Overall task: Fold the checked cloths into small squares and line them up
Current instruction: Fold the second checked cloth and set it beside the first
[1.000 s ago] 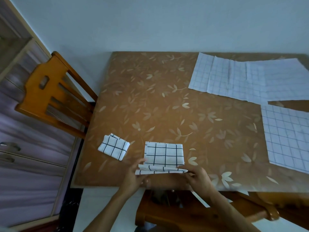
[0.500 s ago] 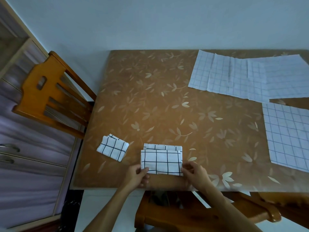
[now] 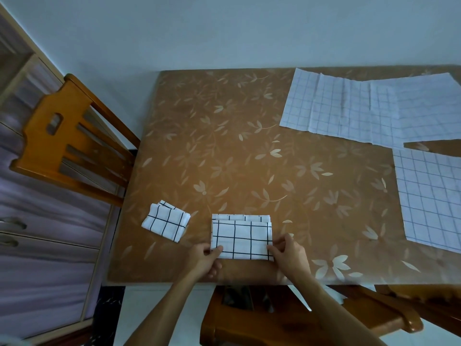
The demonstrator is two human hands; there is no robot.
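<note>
While the left hand [image 3: 205, 258] pinches the near left corner of a half-folded checked cloth [image 3: 240, 239] between thumb and curled fingers, the right hand [image 3: 290, 253] pinches the near right corner the same way, thumb on top; both forearms reach in from 6 o'clock. White with a bold black grid, the cloth lies flat at 6 o'clock on the table [image 3: 249, 158], just inside the near edge. It forms a rectangle whose long axis runs from 9 to 3 o'clock, parallel to that edge. At its 12 o'clock side the layers are stepped, a narrow strip of the lower layer showing beyond the top one. Near it at 9 o'clock, apart from it, sits a finished small square [image 3: 166, 222] of the same black-checked fabric, turned askew so one corner points toward 11 o'clock. The brown tabletop is patterned with pale leaves. Three paler, fine-checked cloths lie unfolded well away: a creased one [image 3: 331, 106] at 1 o'clock, a second [image 3: 424, 108] overlapping its right end, and a third [image 3: 431, 196] at 3 o'clock, cut off by the frame. A wooden chair [image 3: 67, 141] stands at the table's 9 o'clock side before a drawer cabinet [image 3: 37, 245]; another chair [image 3: 274, 320] is under the near edge at 6 o'clock
</note>
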